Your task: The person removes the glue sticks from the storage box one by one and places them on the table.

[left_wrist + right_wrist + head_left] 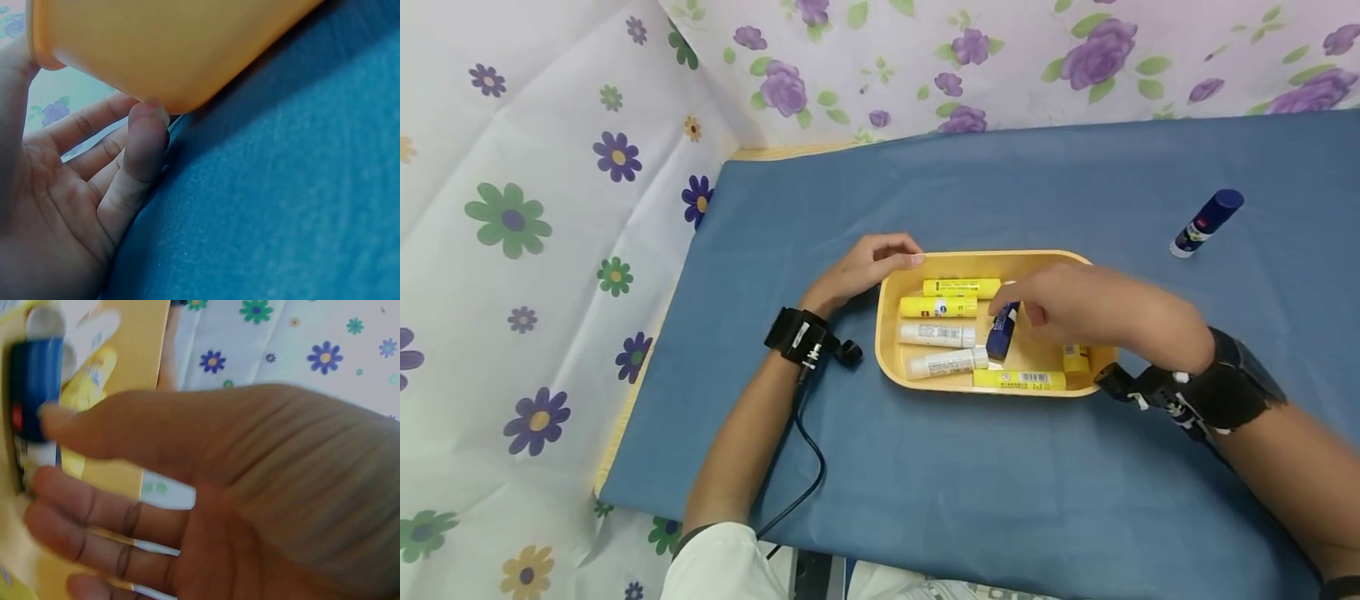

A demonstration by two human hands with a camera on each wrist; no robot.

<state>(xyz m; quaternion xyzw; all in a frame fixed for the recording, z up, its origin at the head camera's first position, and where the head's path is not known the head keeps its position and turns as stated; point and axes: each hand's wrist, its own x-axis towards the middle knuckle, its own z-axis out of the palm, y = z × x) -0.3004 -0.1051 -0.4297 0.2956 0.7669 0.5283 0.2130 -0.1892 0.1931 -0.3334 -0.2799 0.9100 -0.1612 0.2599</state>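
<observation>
Inside a yellow tray (891, 350) lie several glue sticks, among them a yellow glue stick (938, 307), a white glue stick (936, 335) and a dark blue glue stick (1002, 333). My right hand (1067, 300) reaches into the tray, its thumb and fingers spread around the upper end of the blue stick. Blurred in the right wrist view, the thumb tip overlaps the blue cap (37, 381), with a gap between thumb and fingers. At the tray's left end my left hand (868, 271) rests against the rim; its thumb (147, 144) is by the tray's underside.
Another blue glue stick (1206, 223) stands on the blue tablecloth (962, 483) at the far right. Flowered sheets (565, 208) hang along the left and back. A black cable (812, 467) runs from the left wrist camera toward the table's front edge.
</observation>
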